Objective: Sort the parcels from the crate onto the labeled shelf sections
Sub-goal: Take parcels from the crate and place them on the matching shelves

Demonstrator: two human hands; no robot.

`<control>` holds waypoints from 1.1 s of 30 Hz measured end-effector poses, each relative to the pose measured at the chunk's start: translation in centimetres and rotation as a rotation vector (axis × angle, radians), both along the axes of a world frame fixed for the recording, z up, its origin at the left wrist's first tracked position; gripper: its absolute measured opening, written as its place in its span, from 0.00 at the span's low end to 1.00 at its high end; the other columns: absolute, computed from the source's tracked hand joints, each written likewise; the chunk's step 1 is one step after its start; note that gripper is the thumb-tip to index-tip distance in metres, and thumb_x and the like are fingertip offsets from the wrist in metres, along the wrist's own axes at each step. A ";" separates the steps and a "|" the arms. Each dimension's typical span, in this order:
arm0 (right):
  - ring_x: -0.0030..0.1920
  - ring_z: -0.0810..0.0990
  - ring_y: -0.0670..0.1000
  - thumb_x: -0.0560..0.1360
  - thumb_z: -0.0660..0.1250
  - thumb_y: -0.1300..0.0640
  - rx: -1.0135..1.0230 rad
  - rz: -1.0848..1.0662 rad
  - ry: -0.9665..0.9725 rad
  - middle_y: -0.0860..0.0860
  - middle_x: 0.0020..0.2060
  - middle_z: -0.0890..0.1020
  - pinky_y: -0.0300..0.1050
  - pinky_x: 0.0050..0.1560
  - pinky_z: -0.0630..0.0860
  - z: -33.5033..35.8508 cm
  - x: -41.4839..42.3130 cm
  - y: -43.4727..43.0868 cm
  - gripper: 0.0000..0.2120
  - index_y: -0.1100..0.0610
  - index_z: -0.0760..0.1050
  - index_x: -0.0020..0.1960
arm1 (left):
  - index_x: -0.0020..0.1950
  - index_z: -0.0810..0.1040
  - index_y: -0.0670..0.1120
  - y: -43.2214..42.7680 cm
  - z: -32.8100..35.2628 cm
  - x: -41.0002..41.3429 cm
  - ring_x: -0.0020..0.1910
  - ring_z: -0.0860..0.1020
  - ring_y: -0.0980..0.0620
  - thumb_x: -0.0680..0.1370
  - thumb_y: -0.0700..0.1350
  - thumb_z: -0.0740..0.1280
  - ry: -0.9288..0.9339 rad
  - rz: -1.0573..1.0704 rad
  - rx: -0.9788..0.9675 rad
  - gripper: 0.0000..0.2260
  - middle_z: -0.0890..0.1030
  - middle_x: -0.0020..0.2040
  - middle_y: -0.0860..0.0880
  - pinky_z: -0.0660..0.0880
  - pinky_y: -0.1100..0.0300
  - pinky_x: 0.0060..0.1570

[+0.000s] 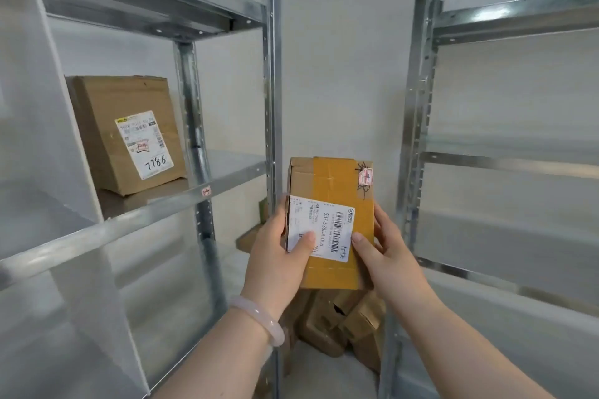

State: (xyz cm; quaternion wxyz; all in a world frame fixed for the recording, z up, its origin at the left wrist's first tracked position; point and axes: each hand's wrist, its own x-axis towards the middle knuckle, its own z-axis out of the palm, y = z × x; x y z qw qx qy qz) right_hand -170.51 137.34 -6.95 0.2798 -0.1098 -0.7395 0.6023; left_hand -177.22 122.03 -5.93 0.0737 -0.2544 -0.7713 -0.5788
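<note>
Both hands grip the taped parcel (337, 204) in the gap between the left rack (146, 214) and the right rack (418, 107). The left hand (278, 256) presses its thumb on the white label, and the right hand (385, 246) curls its fingers round the right edge. A heap of brown parcels (340, 324) lies below. A larger box (129, 133) marked 7786 stands near the front edge of the left rack's shelf, well apart.

Head view, facing forward, close between shelving units (207, 191)
</note>
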 end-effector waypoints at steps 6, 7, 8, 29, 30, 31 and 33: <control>0.61 0.77 0.40 0.78 0.65 0.51 -0.010 0.206 0.111 0.39 0.66 0.74 0.39 0.56 0.78 3.1 -8.2 3.1 0.30 0.42 0.56 0.76 | 0.73 0.63 0.62 2.0 3.7 -5.4 0.57 0.75 0.64 0.80 0.45 0.66 0.067 0.148 0.035 0.25 0.74 0.61 0.65 0.75 0.76 0.43; 0.61 0.77 0.40 0.78 0.66 0.52 -0.020 0.229 0.138 0.40 0.66 0.74 0.40 0.58 0.78 3.5 -9.7 3.2 0.29 0.44 0.58 0.76 | 0.76 0.61 0.60 1.9 4.4 -6.5 0.58 0.74 0.64 0.80 0.45 0.66 0.083 0.179 0.029 0.27 0.74 0.63 0.64 0.74 0.77 0.41; 0.61 0.77 0.40 0.78 0.66 0.53 -0.024 0.246 0.161 0.41 0.66 0.75 0.41 0.59 0.78 3.9 -11.3 3.1 0.28 0.46 0.60 0.75 | 0.78 0.58 0.59 1.7 5.0 -7.7 0.61 0.73 0.63 0.80 0.46 0.67 0.101 0.207 0.023 0.30 0.73 0.67 0.62 0.72 0.77 0.42; 0.61 0.75 0.44 0.80 0.63 0.49 0.226 0.549 0.121 0.39 0.63 0.76 0.51 0.64 0.74 8.7 -39.6 0.3 0.21 0.40 0.66 0.72 | 0.76 0.63 0.60 -2.6 6.6 -29.9 0.65 0.74 0.56 0.77 0.49 0.71 0.202 0.712 -0.116 0.31 0.75 0.68 0.56 0.72 0.50 0.66; 0.61 0.75 0.45 0.80 0.63 0.48 0.240 0.568 0.108 0.38 0.63 0.75 0.52 0.65 0.74 8.5 -40.5 0.4 0.21 0.40 0.66 0.72 | 0.77 0.63 0.60 -2.5 6.4 -30.3 0.64 0.74 0.56 0.77 0.49 0.71 0.187 0.738 -0.114 0.31 0.75 0.67 0.56 0.72 0.51 0.67; 0.61 0.75 0.45 0.80 0.63 0.47 0.250 0.590 0.099 0.38 0.62 0.75 0.52 0.65 0.74 8.3 -41.2 0.4 0.21 0.40 0.66 0.72 | 0.77 0.62 0.60 -2.2 6.2 -30.7 0.64 0.74 0.57 0.77 0.49 0.71 0.174 0.765 -0.118 0.31 0.75 0.68 0.56 0.72 0.52 0.67; 0.60 0.76 0.45 0.79 0.64 0.47 0.245 0.638 0.094 0.38 0.61 0.75 0.52 0.64 0.75 8.0 -42.6 0.7 0.22 0.40 0.66 0.72 | 0.77 0.62 0.59 -1.8 5.9 -31.2 0.65 0.73 0.57 0.77 0.48 0.71 0.154 0.824 -0.121 0.31 0.75 0.68 0.56 0.71 0.54 0.67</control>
